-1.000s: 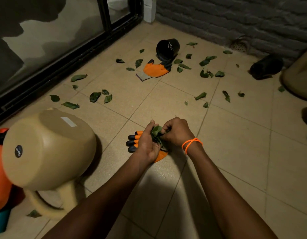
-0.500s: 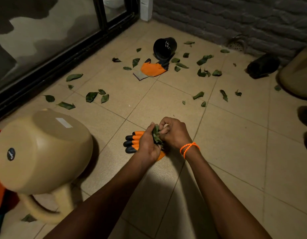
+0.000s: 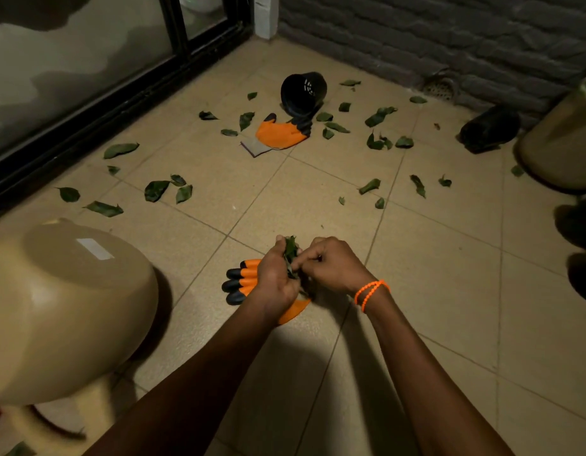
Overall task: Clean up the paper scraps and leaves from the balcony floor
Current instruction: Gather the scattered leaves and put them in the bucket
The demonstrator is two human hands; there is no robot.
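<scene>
Now, change: the bunch of leaves is kept between both hands as half a second ago; little is altered, so gathering is judged barely begun.
Left hand: fingers curled round the bunch.
Right hand: fingers bent, pinching at it.
Beneath: an orange glove on the floor.
Remaining: scattered leaves lie well apart.

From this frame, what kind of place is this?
Most likely a home balcony or patio: beige floor tiles, a sliding glass door beside a grey brick wall, and a tipped black plant pot among leaves.
</scene>
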